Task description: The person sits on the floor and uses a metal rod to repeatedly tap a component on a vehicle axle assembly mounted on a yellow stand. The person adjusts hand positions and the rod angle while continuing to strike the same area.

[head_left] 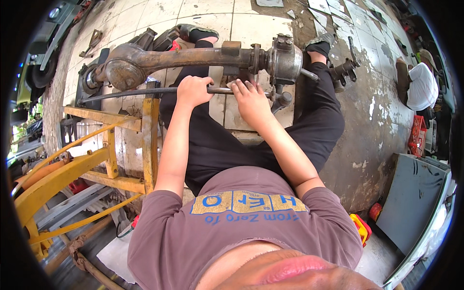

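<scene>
A long metal tie rod runs left to right in front of me, dark on the left and paler between my hands. My left hand is closed round its middle. Farther right, my right hand lies over the same rod with its fingers bent onto it; a small brownish scrap shows by the fingertips, too little of it to name. A rounded joint sits at the rod's right end. Just beyond lies a rusty vehicle axle housing, with a round bulge at left and a grey metal hub at right.
A yellow metal frame stands close on my left. Past my right leg is a metal part with a shaft. Broken tiles lie at the back. A grey cabinet, a red crate and a crouching person in white are at right.
</scene>
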The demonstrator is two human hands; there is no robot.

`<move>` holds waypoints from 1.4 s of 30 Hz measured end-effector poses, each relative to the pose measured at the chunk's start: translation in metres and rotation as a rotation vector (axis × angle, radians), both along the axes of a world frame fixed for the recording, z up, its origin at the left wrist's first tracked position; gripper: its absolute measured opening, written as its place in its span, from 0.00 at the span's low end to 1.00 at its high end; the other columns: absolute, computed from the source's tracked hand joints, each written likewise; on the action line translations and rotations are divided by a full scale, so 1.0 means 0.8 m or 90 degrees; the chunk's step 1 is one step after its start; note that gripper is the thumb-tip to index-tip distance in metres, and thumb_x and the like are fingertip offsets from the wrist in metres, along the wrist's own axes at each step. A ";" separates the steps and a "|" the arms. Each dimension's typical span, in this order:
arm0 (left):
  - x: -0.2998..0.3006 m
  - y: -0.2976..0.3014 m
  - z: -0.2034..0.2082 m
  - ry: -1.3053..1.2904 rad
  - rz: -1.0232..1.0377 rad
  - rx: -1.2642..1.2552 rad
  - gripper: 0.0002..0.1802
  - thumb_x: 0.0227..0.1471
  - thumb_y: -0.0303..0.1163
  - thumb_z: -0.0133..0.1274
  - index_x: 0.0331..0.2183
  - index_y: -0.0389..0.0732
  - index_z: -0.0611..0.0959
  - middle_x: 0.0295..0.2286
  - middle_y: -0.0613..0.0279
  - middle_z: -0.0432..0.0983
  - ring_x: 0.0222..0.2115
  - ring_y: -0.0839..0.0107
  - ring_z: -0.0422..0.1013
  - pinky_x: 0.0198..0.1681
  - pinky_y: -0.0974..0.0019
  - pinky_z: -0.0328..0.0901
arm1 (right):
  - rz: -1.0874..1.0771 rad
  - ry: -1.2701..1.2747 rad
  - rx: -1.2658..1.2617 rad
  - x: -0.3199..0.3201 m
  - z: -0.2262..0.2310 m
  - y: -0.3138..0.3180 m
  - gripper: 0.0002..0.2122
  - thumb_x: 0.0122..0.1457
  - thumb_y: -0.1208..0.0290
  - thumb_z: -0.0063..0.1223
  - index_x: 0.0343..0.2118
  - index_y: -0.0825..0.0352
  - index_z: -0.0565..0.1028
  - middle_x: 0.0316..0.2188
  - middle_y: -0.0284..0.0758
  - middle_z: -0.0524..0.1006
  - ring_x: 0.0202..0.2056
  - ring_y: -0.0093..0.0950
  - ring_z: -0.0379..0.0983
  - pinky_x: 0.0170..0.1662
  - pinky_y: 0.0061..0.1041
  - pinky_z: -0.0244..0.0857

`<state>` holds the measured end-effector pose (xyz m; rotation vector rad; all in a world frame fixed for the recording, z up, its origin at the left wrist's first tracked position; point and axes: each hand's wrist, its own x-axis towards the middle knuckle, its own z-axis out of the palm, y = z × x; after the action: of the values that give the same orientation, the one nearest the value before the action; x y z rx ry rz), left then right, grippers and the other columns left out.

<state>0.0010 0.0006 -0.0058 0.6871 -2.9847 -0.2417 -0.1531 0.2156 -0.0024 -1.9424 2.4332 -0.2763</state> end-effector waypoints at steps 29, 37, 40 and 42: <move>-0.007 0.010 0.013 -0.041 0.044 0.012 0.14 0.45 0.44 0.73 0.36 0.54 0.93 0.28 0.57 0.88 0.35 0.53 0.84 0.46 0.52 0.74 | 0.043 -0.093 -0.029 -0.018 0.009 0.006 0.25 0.65 0.71 0.58 0.66 0.61 0.77 0.64 0.39 0.80 0.62 0.37 0.79 0.71 0.57 0.65; -0.006 0.007 0.008 -0.009 0.024 0.001 0.14 0.45 0.43 0.73 0.36 0.53 0.93 0.27 0.57 0.87 0.34 0.53 0.84 0.44 0.51 0.75 | 0.043 -0.102 -0.088 -0.002 -0.008 0.013 0.26 0.63 0.69 0.60 0.66 0.59 0.78 0.68 0.37 0.78 0.63 0.39 0.78 0.71 0.60 0.63; -0.006 0.006 0.007 -0.008 0.019 0.007 0.14 0.46 0.43 0.72 0.37 0.53 0.93 0.27 0.56 0.87 0.34 0.52 0.84 0.44 0.51 0.75 | 0.034 -0.136 -0.058 -0.008 -0.018 0.003 0.26 0.64 0.70 0.58 0.66 0.60 0.77 0.68 0.38 0.77 0.64 0.40 0.78 0.72 0.60 0.63; -0.008 0.004 0.005 -0.003 0.015 -0.002 0.14 0.46 0.43 0.72 0.37 0.52 0.93 0.27 0.56 0.87 0.34 0.51 0.84 0.44 0.51 0.75 | 0.031 -0.111 -0.040 -0.010 -0.019 0.001 0.25 0.65 0.70 0.57 0.67 0.59 0.77 0.68 0.38 0.77 0.65 0.39 0.77 0.72 0.60 0.63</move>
<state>-0.0055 0.0039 -0.0019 0.7222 -2.9795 -0.2347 -0.1612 0.2161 -0.0176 -1.9103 2.2914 -0.5040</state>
